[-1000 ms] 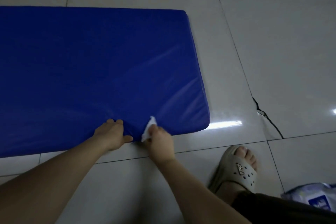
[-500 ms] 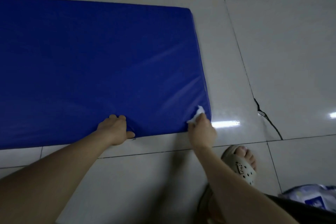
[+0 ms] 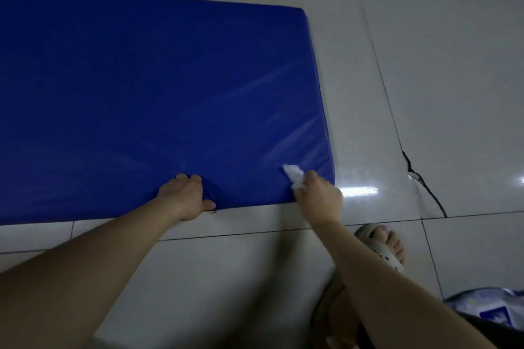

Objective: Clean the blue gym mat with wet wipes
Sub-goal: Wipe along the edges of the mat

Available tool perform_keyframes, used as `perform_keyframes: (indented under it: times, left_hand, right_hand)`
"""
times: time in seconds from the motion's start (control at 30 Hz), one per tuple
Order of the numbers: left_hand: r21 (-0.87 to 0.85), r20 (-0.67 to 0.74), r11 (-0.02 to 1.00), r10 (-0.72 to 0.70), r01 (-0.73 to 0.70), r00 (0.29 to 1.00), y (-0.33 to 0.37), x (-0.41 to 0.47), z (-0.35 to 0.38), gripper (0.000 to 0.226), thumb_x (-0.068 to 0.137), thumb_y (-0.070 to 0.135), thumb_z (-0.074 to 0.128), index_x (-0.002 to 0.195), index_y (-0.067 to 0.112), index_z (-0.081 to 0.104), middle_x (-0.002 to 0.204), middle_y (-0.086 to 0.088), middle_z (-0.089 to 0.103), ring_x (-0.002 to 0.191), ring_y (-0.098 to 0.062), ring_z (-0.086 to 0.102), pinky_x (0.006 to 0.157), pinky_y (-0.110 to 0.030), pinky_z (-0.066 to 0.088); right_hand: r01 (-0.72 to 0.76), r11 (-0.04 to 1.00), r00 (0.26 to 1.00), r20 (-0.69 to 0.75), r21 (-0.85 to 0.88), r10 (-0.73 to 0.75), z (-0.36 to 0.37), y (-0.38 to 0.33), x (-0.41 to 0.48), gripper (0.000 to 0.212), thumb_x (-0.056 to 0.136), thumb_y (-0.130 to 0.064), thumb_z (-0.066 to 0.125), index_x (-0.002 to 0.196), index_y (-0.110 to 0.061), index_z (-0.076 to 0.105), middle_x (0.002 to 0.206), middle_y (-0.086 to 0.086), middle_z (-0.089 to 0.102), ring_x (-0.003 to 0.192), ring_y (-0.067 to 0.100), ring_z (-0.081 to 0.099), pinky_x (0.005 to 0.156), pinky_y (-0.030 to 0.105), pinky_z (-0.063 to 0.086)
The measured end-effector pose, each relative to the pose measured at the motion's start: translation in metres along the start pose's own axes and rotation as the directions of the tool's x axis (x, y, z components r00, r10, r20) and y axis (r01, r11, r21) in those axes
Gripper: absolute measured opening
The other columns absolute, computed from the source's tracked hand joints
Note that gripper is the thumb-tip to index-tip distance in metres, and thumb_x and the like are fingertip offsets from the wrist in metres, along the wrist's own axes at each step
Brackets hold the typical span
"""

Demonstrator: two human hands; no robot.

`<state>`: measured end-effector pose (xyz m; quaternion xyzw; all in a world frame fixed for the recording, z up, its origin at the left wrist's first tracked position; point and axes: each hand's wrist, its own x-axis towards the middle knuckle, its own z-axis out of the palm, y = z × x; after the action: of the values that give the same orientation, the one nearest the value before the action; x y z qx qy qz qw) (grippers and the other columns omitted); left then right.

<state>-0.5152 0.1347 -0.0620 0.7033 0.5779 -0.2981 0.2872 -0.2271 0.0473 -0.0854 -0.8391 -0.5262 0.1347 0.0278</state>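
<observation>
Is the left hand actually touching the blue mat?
Touching. The head view shows the left hand gripping the near edge of the mat, whose cover puckers there.

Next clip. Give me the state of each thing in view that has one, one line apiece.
blue gym mat: flat on the floor, cover puckered at the near edge
wet wipe: crumpled, pressed on the mat near its right corner
left hand: grips the mat's near edge
right hand: pinches the wet wipe
wipes pack: on the floor, cut off by the frame

Blue gym mat (image 3: 147,99) flat on tiled floor, glossy cover, creased nr front edge, crumpled white wet wipe (image 3: 294,176) on front-right corner.
</observation>
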Motion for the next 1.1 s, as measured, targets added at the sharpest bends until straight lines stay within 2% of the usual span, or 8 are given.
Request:
perform_keyframes:
  times: [0.23, 0.33, 0.43, 0.53, 0.6, 0.77, 1.0, 1.1]
  left_hand:
    - [0.009, 0.001, 1.0, -0.017, 0.017, 1.0, 0.002, 0.0, 0.0, 0.075, 0.092, 0.068, 0.054, 0.143, 0.017, 0.037, 0.14, -0.012, 0.042, 0.12, -0.028, 0.051, 0.096, -0.036, 0.047]
    - [0.015, 0.004, 1.0, -0.022, 0.022, 1.0, 0.003, 0.001, 0.0, 0.073, 0.091, 0.068, 0.055, 0.141, 0.017, 0.039, 0.138, -0.011, 0.043, 0.117, -0.027, 0.052, 0.091, -0.035, 0.047]
    - [0.035, -0.001, 0.999, -0.022, 0.022, 1.0, 0.003, 0.001, -0.002, 0.071, 0.091, 0.068, 0.056, 0.137, 0.016, 0.041, 0.134, -0.012, 0.045, 0.112, -0.027, 0.053, 0.089, -0.035, 0.048]
    - [0.037, 0.003, 0.999, -0.03, 0.03, 1.0, 0.003, 0.002, -0.001, 0.072, 0.091, 0.068, 0.056, 0.137, 0.015, 0.041, 0.135, -0.013, 0.045, 0.112, -0.028, 0.054, 0.089, -0.037, 0.049]
    - [0.033, 0.007, 0.999, -0.027, 0.026, 1.0, 0.003, 0.002, -0.001, 0.072, 0.091, 0.069, 0.056, 0.138, 0.016, 0.04, 0.136, -0.012, 0.044, 0.113, -0.027, 0.054, 0.088, -0.036, 0.048]
    - [0.031, 0.007, 0.999, -0.019, 0.019, 1.0, 0.001, 0.002, 0.0, 0.073, 0.09, 0.071, 0.054, 0.138, 0.018, 0.04, 0.135, -0.01, 0.044, 0.112, -0.026, 0.053, 0.087, -0.035, 0.047]
    - [0.023, 0.005, 1.0, -0.01, 0.01, 1.0, 0.001, 0.002, -0.001, 0.076, 0.091, 0.07, 0.053, 0.143, 0.017, 0.038, 0.138, -0.011, 0.043, 0.117, -0.027, 0.052, 0.097, -0.038, 0.049]
    - [0.036, 0.002, 0.999, -0.011, 0.011, 1.0, 0.001, 0.002, 0.0, 0.076, 0.092, 0.07, 0.052, 0.144, 0.016, 0.036, 0.139, -0.012, 0.043, 0.119, -0.027, 0.052, 0.098, -0.038, 0.048]
  right_hand:
    - [-0.344, 0.932, 0.937, -0.018, 0.114, 0.349, -0.001, 0.007, -0.004, 0.017, 0.098, -0.034, 0.049, 0.099, -0.017, 0.05, 0.088, 0.004, 0.068, 0.067, 0.023, 0.055, 0.063, 0.032, 0.04]
    - [-0.26, 0.95, 0.965, 0.041, 0.175, 0.257, 0.018, -0.047, -0.029, 0.038, 0.099, -0.031, 0.052, 0.135, -0.02, 0.046, 0.086, -0.006, 0.056, 0.071, 0.014, 0.051, 0.068, 0.028, 0.041]
    - [-0.071, 0.961, 0.994, 0.094, 0.266, 0.047, 0.032, -0.097, -0.055, 0.056, 0.097, -0.026, 0.053, 0.149, -0.018, 0.036, 0.099, -0.002, 0.065, 0.079, 0.016, 0.059, 0.071, 0.028, 0.042]
    - [0.204, 0.973, 0.968, 0.125, 0.106, -0.216, 0.035, -0.106, -0.059, 0.031, 0.098, -0.025, 0.051, 0.127, -0.013, 0.055, 0.096, 0.003, 0.069, 0.079, 0.023, 0.066, 0.069, 0.033, 0.05]
    - [0.238, 0.97, 0.968, 0.067, 0.059, -0.241, 0.028, -0.085, -0.049, 0.019, 0.096, -0.03, 0.058, 0.102, -0.012, 0.06, 0.089, 0.007, 0.07, 0.073, 0.029, 0.068, 0.064, 0.034, 0.049]
    - [-0.014, 1.0, 1.0, -0.01, -0.006, 0.014, 0.002, -0.006, -0.011, 0.027, 0.098, -0.045, 0.051, 0.094, -0.018, 0.048, 0.089, 0.002, 0.067, 0.074, 0.025, 0.066, 0.06, 0.032, 0.046]
    - [-0.218, 0.974, 0.973, -0.057, 0.055, 0.222, -0.009, 0.023, 0.012, 0.019, 0.099, -0.036, 0.047, 0.089, -0.02, 0.043, 0.083, 0.0, 0.062, 0.064, 0.019, 0.052, 0.054, 0.032, 0.035]
    - [-0.289, 0.948, 0.955, -0.029, 0.136, 0.295, -0.009, 0.012, 0.009, 0.018, 0.099, -0.037, 0.048, 0.096, -0.019, 0.047, 0.089, 0.001, 0.066, 0.071, 0.02, 0.06, 0.064, 0.037, 0.052]
